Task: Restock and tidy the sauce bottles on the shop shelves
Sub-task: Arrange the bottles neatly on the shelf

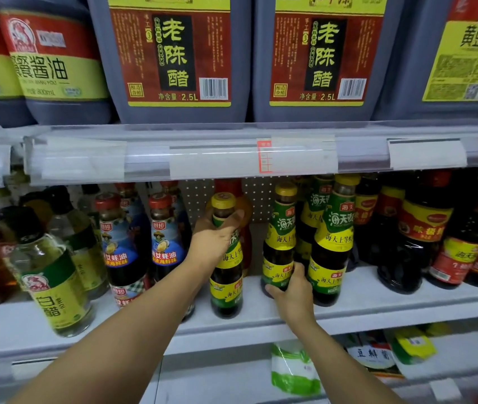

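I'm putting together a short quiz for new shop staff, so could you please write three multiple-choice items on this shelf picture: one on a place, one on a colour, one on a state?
1. Where does the left hand hold its yellow-capped bottle?
A. At the base
B. At the neck and shoulder
C. By the cap only

2. What colour are the caps of the two blue-labelled oyster sauce bottles?
A. Red
B. Black
C. Green

3. How is the bottle that the right hand grips?
A. Lying flat
B. Lifted clear above the shelf
C. Upright on the middle shelf

Answers:
1 B, the fingers wrap just under the cap.
2 A, both caps show red.
3 C, its base is on the shelf board, with the hand curled round its lower part.
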`<state>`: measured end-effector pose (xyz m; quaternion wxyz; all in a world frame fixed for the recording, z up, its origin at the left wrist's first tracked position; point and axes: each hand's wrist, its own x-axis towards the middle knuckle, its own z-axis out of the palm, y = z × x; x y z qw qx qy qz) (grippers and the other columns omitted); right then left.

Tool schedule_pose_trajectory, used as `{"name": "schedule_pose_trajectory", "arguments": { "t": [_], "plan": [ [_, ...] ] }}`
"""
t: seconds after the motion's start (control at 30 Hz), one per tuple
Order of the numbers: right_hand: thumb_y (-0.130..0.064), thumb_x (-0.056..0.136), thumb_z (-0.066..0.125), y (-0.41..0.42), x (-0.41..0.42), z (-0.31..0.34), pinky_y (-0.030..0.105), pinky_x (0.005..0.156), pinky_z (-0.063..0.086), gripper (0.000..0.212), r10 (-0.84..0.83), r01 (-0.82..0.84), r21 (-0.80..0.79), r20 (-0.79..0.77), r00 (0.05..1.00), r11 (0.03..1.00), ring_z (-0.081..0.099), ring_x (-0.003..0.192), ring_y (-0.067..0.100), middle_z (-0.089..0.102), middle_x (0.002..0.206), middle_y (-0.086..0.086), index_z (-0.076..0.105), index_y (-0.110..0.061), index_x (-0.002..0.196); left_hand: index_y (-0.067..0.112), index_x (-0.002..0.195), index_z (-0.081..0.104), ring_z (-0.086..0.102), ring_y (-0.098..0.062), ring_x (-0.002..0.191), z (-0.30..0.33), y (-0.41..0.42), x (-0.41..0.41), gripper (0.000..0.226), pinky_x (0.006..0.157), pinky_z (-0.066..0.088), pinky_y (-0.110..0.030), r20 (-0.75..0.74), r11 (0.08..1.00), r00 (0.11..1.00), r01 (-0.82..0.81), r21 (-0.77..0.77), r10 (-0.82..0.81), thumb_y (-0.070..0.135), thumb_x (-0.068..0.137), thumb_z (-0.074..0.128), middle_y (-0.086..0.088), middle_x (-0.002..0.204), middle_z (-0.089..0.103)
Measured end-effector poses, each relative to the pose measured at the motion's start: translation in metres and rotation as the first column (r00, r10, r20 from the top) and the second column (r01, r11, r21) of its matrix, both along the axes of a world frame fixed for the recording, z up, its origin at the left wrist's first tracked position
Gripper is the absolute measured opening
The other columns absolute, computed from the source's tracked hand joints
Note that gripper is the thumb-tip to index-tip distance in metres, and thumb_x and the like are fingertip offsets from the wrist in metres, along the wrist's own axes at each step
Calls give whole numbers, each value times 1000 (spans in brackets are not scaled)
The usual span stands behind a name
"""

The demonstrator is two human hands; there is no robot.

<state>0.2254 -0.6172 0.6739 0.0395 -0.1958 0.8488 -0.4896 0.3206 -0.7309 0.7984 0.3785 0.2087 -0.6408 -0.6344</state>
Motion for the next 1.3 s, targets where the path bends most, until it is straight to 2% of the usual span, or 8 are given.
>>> {"name": "schedule_pose_trajectory", "arguments": {
  "t": [0.17,0.5,0.77,0.97,1.1,1.2,1.23,1.3],
  "plan": [
    [-19,72,81,-14,-13,6,41,83,50,55,-71,70,55,3,997,996,60,105,35,62,115,16,44,-6,111,14,110,63,65,-5,79,-1,0,-1,24,59,48,-7,-5,1000,1000,-5,6,5,21,86,65,8,87,68],
    [-25,74,80,-34,-25,14,38,72,50,59,-138,129,167,42,990,977,62,99,37,63,111,20,48,0,117,25,88,62,63,9,61,-4,-1,-1,10,58,49,-6,-30,1000,999,18,16,-17,15,86,65,18,71,68],
    [-17,82,71,-27,-20,22,37,83,48,50,-41,11,270,108,993,963,58,111,36,59,121,21,46,2,121,22,96,62,65,0,73,-1,1,0,11,63,51,-10,-19,1000,1000,16,22,-15,17,86,65,12,81,68],
    [6,82,58,3,-7,20,34,100,42,63,85,-100,124,119,989,987,47,126,30,48,139,12,34,-9,139,25,100,59,62,7,70,4,6,-5,14,61,47,-9,7,997,998,62,-35,-62,22,87,65,20,81,64],
    [1,82,64,27,0,22,32,98,45,68,151,-169,95,174,973,981,47,127,25,46,141,9,33,-13,141,24,107,60,64,-18,99,2,19,-22,22,73,47,-23,71,992,990,121,-22,-120,31,87,65,12,93,66],
    [-1,79,71,42,3,22,29,101,42,73,175,-192,64,204,963,979,45,129,23,45,142,9,34,-10,141,25,131,50,54,-23,117,3,32,-35,61,89,39,-25,258,980,948,198,-11,-188,58,80,60,3,122,58],
    [-2,77,73,46,3,21,29,103,41,74,176,-191,53,208,962,980,45,129,22,45,142,9,35,-10,140,24,134,48,51,-23,119,4,37,-40,65,89,37,-24,290,978,936,208,4,-200,59,80,59,4,122,54],
    [-2,75,76,50,2,18,29,105,40,75,174,-185,26,226,958,982,45,130,21,45,142,7,36,-10,139,25,123,51,55,-16,106,9,49,-47,43,76,38,-15,255,974,941,227,9,-222,46,87,59,5,108,49]
  ]
}}
